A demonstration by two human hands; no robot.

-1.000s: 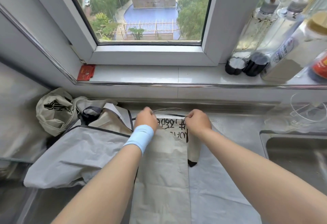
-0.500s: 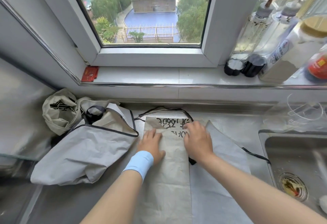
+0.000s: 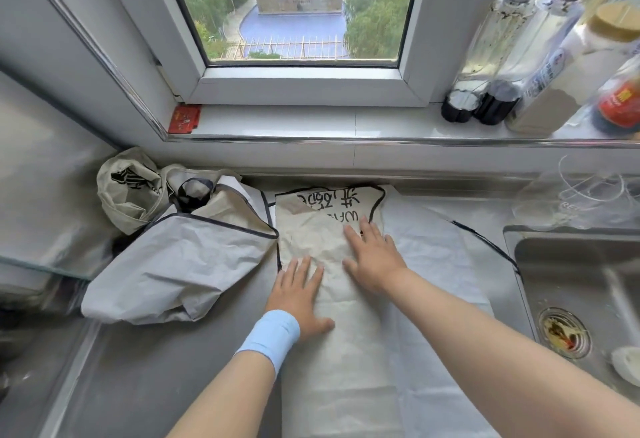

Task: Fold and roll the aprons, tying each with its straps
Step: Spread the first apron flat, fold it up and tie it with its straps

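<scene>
Pressing flat on a long, narrow, beige folded apron of crinkled paper-like cloth [image 3: 332, 351] with both palms, fingers straight and spread, gripping nothing. Left hand [image 3: 298, 295] low on the strip's left edge; right hand [image 3: 374, 257] further up and toward the right edge, fingertips just reaching the black printed lettering [image 3: 332, 200].

Lies as a band on the grey steel counter [image 3: 156, 368], lengthwise straight away from the body, from the bottom of the view up to the wall under the window. Ends at the far side in a bib edge with black trim [image 3: 375, 209], beyond both hands and nearer the right one. Overlaps a paler grey flap [image 3: 440, 264], seemingly of the same apron, spread toward the steel sink [image 3: 571, 281].

Judging from that layout, calls for a roll along the long axis, begun at a short end. Cannot tell where the tie straps lie, apart from a thin black line [image 3: 485, 238] curving off at the right.

Well to the left, apart from both hands: a crumpled grey apron with dark piping [image 3: 180, 271] and, behind it, a bundled beige apron [image 3: 128, 191].
</scene>
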